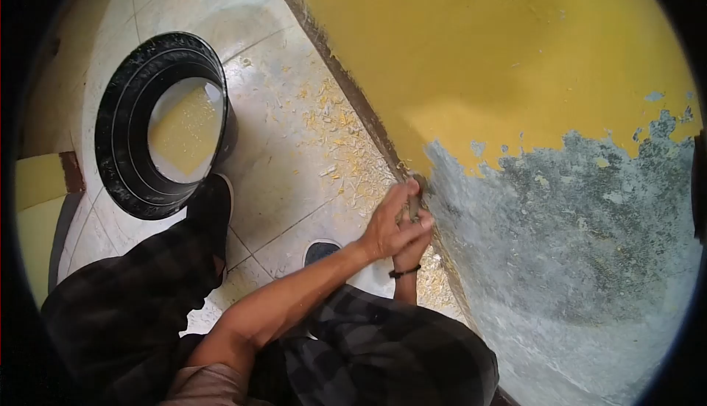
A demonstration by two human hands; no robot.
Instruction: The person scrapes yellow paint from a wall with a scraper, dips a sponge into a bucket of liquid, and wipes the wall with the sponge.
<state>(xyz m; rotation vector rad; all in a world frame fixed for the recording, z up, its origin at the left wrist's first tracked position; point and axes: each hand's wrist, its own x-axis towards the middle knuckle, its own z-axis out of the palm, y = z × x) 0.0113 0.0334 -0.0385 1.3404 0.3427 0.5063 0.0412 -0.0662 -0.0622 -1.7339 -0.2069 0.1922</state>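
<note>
Low against the yellow wall [508, 38], right where the paint gives out, a slim grey-brown tool [414, 206] is held close to the brown strip [359, 100] that runs along the wall's foot. The left hand [387, 231] has its fingers curled round it, index finger and thumb towards the wall; just below and partly behind comes the right hand [414, 250], a dark bracelet [404, 272] at its wrist, and from where I stand its fingers are too covered for me to tell how they close. Beside the hands spreads a large bare grey patch [560, 237], mottled darker in places, its upper edge ragged, with small flecks of yellow left in it. Yellow and whitish shavings [342, 137] lie scattered over the pale tiled floor [276, 200], thickest along the wall and carrying on below the hands. One dark shoe [321, 250] shows near the left forearm [302, 279], and the other, at the end of a dark trouser leg [140, 281], is right by a big black bucket [118, 130]. The bucket has ridged inner walls with pale smears, and pale liquid [188, 130] inside, yellowish across the middle. A dark checked knee [412, 340] juts up close under the hands.
</note>
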